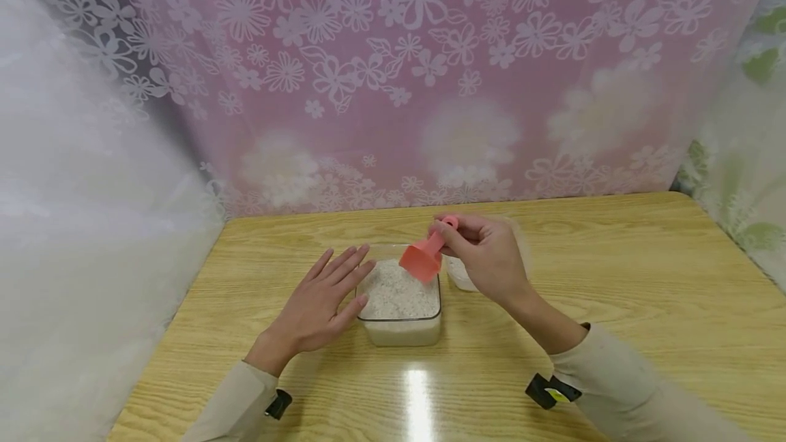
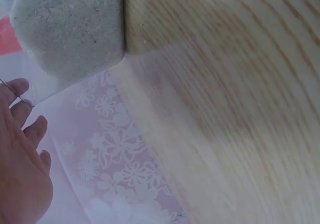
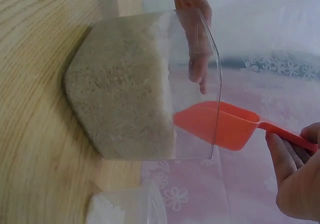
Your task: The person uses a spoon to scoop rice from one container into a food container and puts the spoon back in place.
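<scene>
Well, left of centre in the head view, our left hand [image 1: 319,302] grasps nothing: its fingers lie extended at the near-left rim of the clear tub [image 1: 403,334]. We do best, we think, to press lightly there, so the tub cannot slide on the table [image 1: 651,305]. Low in the middle of the frame, the tub is filled with rice [image 1: 393,300] to somewhat below its rim. Just above, at the tub's upper right, the red scoop [image 1: 422,261] tilts its mouth downward; we cannot tell whether its lip touches the grains. We would want a shallow slant through the surface, then a level bowl before clearing the rim. Farther right, the small tub [image 1: 465,286], with white contents, stands just beside, partly covered. Right of centre, our right hand [image 1: 491,251] pinches the scoop's handle; a loose wrist should limit spills.
</scene>
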Demonstrator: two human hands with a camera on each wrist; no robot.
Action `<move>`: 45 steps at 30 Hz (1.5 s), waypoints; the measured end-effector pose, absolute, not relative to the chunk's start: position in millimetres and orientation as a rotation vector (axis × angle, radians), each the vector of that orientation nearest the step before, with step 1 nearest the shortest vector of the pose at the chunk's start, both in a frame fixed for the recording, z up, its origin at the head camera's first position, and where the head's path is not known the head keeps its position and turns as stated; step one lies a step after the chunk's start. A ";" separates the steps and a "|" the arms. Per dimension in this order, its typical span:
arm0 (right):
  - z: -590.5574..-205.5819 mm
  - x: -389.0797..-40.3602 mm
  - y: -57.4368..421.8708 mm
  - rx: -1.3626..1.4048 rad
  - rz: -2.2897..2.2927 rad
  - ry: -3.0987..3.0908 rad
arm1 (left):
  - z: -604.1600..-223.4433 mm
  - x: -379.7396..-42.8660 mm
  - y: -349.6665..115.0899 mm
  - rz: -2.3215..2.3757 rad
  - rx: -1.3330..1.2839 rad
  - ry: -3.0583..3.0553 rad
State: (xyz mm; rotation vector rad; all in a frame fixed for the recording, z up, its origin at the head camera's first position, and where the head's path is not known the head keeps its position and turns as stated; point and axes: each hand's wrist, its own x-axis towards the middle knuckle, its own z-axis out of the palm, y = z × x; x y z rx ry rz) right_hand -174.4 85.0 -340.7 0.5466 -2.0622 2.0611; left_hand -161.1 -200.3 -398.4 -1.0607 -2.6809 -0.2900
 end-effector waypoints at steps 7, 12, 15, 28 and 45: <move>-349.7 -174.3 82.3 0.473 2.196 -2.129 | -394.1 -161.0 -199.1 -0.206 -1.052 -2.681; -358.5 -175.3 84.0 0.336 2.337 -2.111 | -392.3 -160.5 -198.2 -0.167 -1.042 -2.689; -363.4 -176.1 84.7 0.283 2.419 -2.075 | -391.9 -160.1 -198.3 -0.166 -1.036 -2.690; -369.3 -177.4 84.7 0.120 2.533 -2.085 | -393.8 -159.8 -196.8 -0.159 -1.036 -2.686; -373.3 -175.7 90.7 -0.014 2.825 -1.839 | -395.9 -160.1 -197.2 -0.169 -1.043 -2.671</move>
